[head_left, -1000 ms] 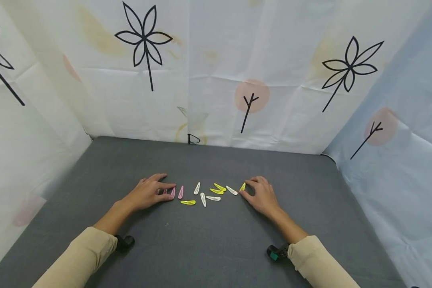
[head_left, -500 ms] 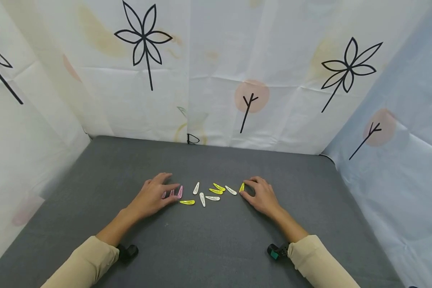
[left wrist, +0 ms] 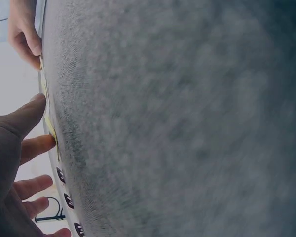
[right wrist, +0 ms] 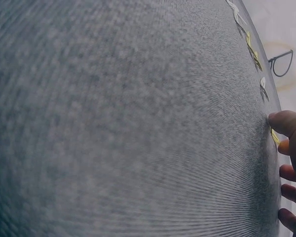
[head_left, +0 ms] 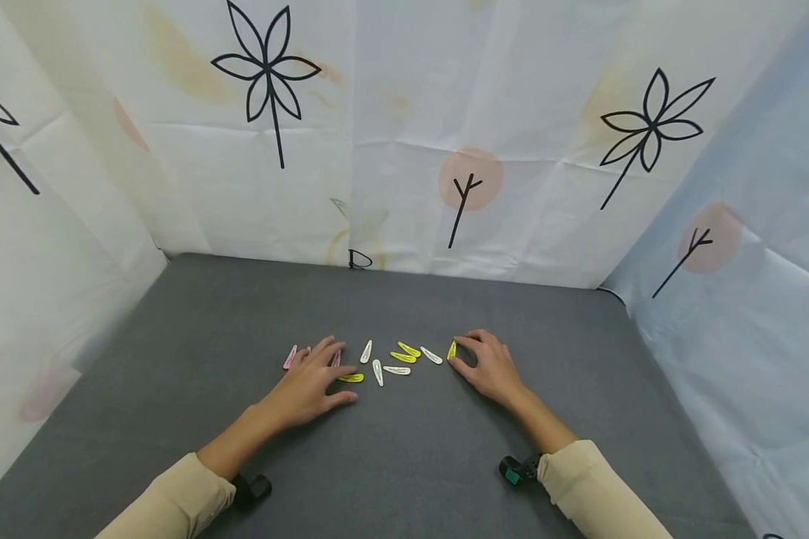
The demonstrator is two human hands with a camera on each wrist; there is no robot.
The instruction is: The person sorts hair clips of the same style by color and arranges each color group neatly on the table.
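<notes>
My left hand (head_left: 304, 391) is low over the table, its fingers spread, with nothing visibly gripped. Between its thumb and index finger lies a yellow snap hair clip (head_left: 354, 378); the index fingertip is at that clip's left end. Pink hair clips lie by its other fingers, one pink clip (head_left: 290, 357) in full sight and others partly covered. My right hand (head_left: 490, 365) holds another yellow hair clip (head_left: 452, 349) between thumb and index finger, down at the table. In the right wrist view this yellow clip (right wrist: 275, 137) shows between those two fingertips.
Between the hands lie several white clips, such as one white clip (head_left: 366, 352), and two yellow clips side by side, including a yellow clip (head_left: 403, 358). They rest on a grey cloth-covered table (head_left: 391, 464). A patterned white curtain (head_left: 391, 187) stands behind and at both sides.
My left hand has shifted right and nearer, from the pink clips to the left yellow clip, its thumb and index finger spreading wider. My right hand stays at its yellow clip.
</notes>
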